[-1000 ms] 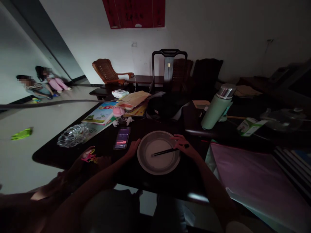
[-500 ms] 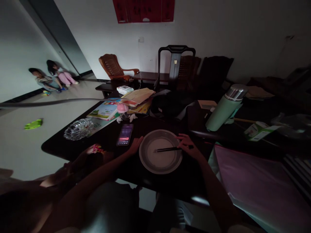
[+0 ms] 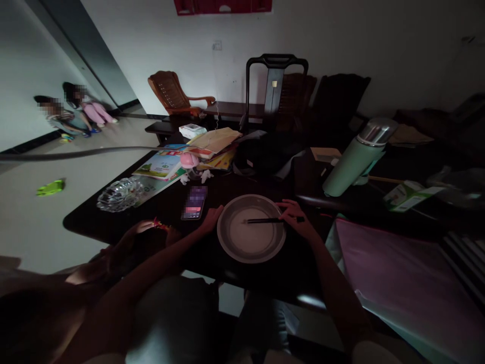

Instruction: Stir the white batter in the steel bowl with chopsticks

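Observation:
A round, shallow pale basin [image 3: 251, 257] rests on the dark table, with a pale layer over its bottom. At its left rim is my left hand [image 3: 211, 220], its fingers closed against the edge; the dim light hides part of them. My right hand [image 3: 297, 218] is over the right rim, closed on a pair of dark chopsticks [image 3: 263, 220]. Their tips point left, over the middle of the basin. A phone [image 3: 194, 203] with a lit screen lies just beyond my left hand.
To my left, another person's hands hold a small red-yellow toy [image 3: 161, 225]. A glass dish [image 3: 120, 194], booklets [image 3: 159, 164] and a pink-topped object [image 3: 189, 161] lie behind. At right are a green thermos [image 3: 352, 162] and a pink folder [image 3: 397, 273]. Two people sit by the wall.
The view has tipped slightly down, so everything sits higher in the picture. My hands keep their places at the basin. The other person's hands have shifted slightly with the toy.

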Demonstrator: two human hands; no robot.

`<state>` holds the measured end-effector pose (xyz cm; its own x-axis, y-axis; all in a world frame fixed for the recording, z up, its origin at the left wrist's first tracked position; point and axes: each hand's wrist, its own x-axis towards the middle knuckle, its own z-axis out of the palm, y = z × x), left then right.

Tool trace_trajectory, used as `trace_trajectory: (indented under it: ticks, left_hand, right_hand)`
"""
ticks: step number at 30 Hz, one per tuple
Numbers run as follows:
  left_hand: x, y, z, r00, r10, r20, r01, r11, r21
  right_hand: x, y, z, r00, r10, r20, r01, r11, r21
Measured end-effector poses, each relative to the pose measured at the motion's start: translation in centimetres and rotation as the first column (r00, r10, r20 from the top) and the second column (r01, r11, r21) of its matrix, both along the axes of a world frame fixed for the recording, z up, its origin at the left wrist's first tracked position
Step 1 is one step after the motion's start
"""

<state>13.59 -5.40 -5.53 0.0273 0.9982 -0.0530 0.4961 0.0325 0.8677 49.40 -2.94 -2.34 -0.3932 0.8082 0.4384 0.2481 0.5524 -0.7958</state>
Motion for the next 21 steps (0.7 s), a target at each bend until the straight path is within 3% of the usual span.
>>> trace_trajectory:
  ticks: [4,7,11,14,17,21]
  left_hand:
    - [0.0,0.0,-0.1,0.998,0.059,0.006,-0.059,0.998,0.008]
    - [0.1,-0.1,-0.1,0.998,0.051,0.040,-0.051,0.999,-0.017]
    - [0.3,-0.2,0.1,0.998,0.045,0.047,-0.045,0.999,-0.005]
    - [0.4,-0.1,0.4,0.996,0.069,0.049,-0.070,0.998,0.001]
    - [0.5,-0.1,0.6,0.995,0.082,0.049,-0.082,0.997,0.000]
    - [0.4,-0.1,0.6,0.996,0.083,0.041,-0.084,0.996,0.007]
  right_hand:
    - [2.2,0.6,0.8,0.993,-0.089,-0.072,0.090,0.996,0.011]
    - [2.5,0.3,1.2,0.999,-0.002,-0.051,0.002,1.000,-0.018]
    - [0.0,-0.3,0.6,0.994,0.108,0.010,-0.108,0.993,-0.039]
    - [-0.3,-0.1,0.3,0.999,0.027,0.026,-0.027,1.000,-0.007]
    - [1.4,0.4,0.8,0.996,-0.080,-0.046,0.080,0.997,0.013]
    - [2.1,0.2,1.3,0.997,-0.013,-0.080,0.011,1.000,-0.027]
